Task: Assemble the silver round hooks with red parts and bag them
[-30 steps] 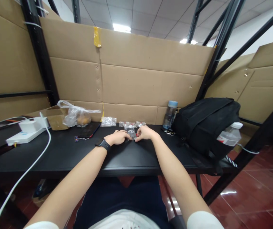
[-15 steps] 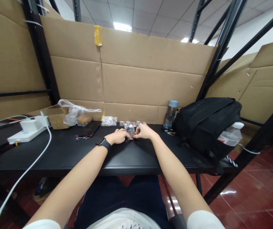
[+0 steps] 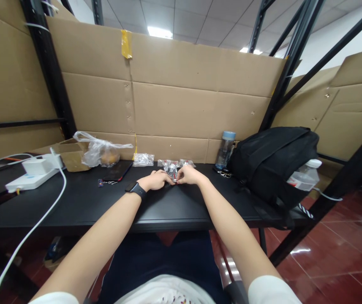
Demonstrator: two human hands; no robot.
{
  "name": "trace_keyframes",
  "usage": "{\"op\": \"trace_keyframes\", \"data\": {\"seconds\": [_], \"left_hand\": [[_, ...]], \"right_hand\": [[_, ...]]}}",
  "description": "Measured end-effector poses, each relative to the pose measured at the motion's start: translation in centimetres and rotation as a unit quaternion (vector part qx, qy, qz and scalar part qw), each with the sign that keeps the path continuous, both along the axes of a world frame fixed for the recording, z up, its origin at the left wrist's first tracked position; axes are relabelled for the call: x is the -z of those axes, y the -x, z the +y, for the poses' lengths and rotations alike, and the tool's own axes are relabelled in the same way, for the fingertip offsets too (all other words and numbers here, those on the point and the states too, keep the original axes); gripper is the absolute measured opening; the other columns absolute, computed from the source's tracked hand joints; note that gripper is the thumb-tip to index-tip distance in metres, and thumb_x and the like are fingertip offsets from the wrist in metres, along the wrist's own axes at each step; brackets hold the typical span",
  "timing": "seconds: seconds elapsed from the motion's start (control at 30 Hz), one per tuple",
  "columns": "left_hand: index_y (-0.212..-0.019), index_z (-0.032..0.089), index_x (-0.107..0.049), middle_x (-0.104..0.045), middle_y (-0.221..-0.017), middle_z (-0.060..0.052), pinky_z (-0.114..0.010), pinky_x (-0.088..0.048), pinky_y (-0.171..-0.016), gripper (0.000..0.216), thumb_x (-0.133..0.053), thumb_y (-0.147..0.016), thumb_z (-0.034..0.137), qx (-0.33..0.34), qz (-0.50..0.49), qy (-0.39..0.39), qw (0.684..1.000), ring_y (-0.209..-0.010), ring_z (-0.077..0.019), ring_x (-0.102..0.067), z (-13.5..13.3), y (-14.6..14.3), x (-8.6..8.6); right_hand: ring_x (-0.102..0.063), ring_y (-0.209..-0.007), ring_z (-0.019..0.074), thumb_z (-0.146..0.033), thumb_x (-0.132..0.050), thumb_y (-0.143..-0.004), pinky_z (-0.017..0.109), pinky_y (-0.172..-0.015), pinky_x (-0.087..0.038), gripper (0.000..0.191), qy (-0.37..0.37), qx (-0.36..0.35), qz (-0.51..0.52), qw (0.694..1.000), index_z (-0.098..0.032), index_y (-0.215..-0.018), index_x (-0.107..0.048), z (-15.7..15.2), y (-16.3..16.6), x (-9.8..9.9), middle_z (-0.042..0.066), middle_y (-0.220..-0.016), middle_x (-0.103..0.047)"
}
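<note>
Both of my hands meet at the middle of the black table [image 3: 82, 202]. My left hand [image 3: 155, 180], with a black watch on its wrist, and my right hand [image 3: 189, 175] pinch a small clear plastic packet [image 3: 172, 171] with something red in it, held between the fingertips. The fingers of both hands are curled and closed on it. Behind the hands, along the cardboard wall, lie more small clear packets [image 3: 143, 159].
A black backpack [image 3: 276, 162] with a plastic bottle [image 3: 303, 176] in its side pocket fills the table's right end. A blue-capped bottle [image 3: 225, 150] stands beside it. At left lie a phone [image 3: 117, 172], a bagged fruit [image 3: 103, 154], a cardboard box [image 3: 68, 155], and a white power strip [image 3: 31, 177] with cable.
The hands have stayed together on the small packet, shifting only slightly. The view has drifted a little.
</note>
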State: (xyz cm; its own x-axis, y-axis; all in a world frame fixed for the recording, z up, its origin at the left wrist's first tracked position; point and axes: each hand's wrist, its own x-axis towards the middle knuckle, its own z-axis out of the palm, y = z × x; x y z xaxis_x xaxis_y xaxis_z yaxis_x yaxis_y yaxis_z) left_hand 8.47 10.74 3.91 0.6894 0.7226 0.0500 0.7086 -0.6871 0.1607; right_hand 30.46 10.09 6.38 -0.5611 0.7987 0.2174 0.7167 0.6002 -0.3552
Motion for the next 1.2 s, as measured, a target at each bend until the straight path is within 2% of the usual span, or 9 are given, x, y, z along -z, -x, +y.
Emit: {"op": "trace_keyframes", "data": {"seconds": [0.07,0.23,0.5,0.77,0.93,1.03,1.2], "left_hand": [[-0.123,0.047,-0.068,-0.056,-0.146,0.008,-0.053,-0.026,-0.115,0.060,-0.042,-0.084,0.010,0.006,0.001,0.001,1.000,-0.138,-0.0270,-0.041,-0.1,0.0,-0.1],[-0.126,0.050,-0.066,-0.047,-0.153,0.005,-0.060,-0.027,-0.112,0.063,-0.041,-0.084,0.009,0.001,0.014,-0.005,1.000,-0.141,-0.0312,-0.038,-0.4,0.1,-0.2],[-0.126,0.053,-0.063,-0.036,-0.160,0.010,-0.064,-0.025,-0.113,0.068,-0.042,-0.081,0.007,0.021,0.019,-0.008,1.000,-0.145,-0.0323,-0.033,0.0,0.4,0.0],[-0.122,0.053,-0.066,-0.041,-0.157,0.011,-0.064,-0.023,-0.113,0.067,-0.043,-0.081,0.006,0.005,0.023,-0.017,1.000,-0.144,-0.0320,-0.032,0.0,0.3,0.0],[-0.119,0.054,-0.068,-0.044,-0.154,0.013,-0.062,-0.024,-0.113,0.067,-0.044,-0.079,0.006,-0.003,0.017,-0.015,1.000,-0.141,-0.0313,-0.036,-0.4,0.3,-0.4],[-0.117,0.054,-0.069,-0.046,-0.153,0.013,-0.062,-0.025,-0.112,0.067,-0.043,-0.079,0.005,-0.007,0.019,-0.006,1.000,-0.141,-0.0313,-0.036,-0.6,0.3,-0.6],[-0.118,0.050,-0.070,-0.050,-0.151,0.008,-0.061,-0.024,-0.113,0.066,-0.045,-0.078,0.004,-0.005,0.026,-0.007,1.000,-0.140,-0.0309,-0.036,-0.5,0.4,-0.7]], "right_hand": [[-0.067,-0.068,0.0166,-0.013,-0.079,-0.068,0.023,-0.065,-0.045,0.007,-0.006,0.005,0.003,1.000,-0.018,-0.071,-0.078,0.3,0.1,0.2,0.001,-0.070,-0.075],[-0.064,-0.064,0.0149,-0.012,-0.082,-0.068,0.022,-0.060,-0.042,0.011,-0.045,0.069,0.006,0.997,-0.017,-0.067,-0.072,0.7,0.6,0.7,0.001,-0.065,-0.070],[-0.066,-0.082,0.0190,-0.031,-0.088,-0.067,0.023,-0.064,-0.041,0.025,-0.070,0.180,-0.028,0.981,-0.023,-0.080,-0.069,0.5,1.8,1.5,0.002,-0.088,-0.072],[-0.066,-0.091,0.0226,-0.038,-0.085,-0.073,0.028,-0.072,-0.045,0.040,-0.133,0.202,-0.054,0.969,-0.026,-0.104,-0.063,0.4,2.7,1.7,0.004,-0.104,-0.069],[-0.064,-0.100,0.0236,-0.035,-0.079,-0.081,0.029,-0.076,-0.048,0.034,-0.183,0.211,-0.074,0.957,-0.025,-0.108,-0.062,0.3,3.1,1.8,0.006,-0.114,-0.065],[-0.063,-0.104,0.0245,-0.030,-0.075,-0.085,0.031,-0.079,-0.049,0.027,-0.186,0.217,-0.082,0.955,-0.025,-0.109,-0.063,0.4,3.1,1.9,0.007,-0.116,-0.064],[-0.060,-0.111,0.0270,-0.030,-0.068,-0.089,0.034,-0.086,-0.048,0.033,-0.170,0.237,-0.094,0.952,-0.024,-0.121,-0.060,0.8,3.2,2.2,0.012,-0.123,-0.061]]}}
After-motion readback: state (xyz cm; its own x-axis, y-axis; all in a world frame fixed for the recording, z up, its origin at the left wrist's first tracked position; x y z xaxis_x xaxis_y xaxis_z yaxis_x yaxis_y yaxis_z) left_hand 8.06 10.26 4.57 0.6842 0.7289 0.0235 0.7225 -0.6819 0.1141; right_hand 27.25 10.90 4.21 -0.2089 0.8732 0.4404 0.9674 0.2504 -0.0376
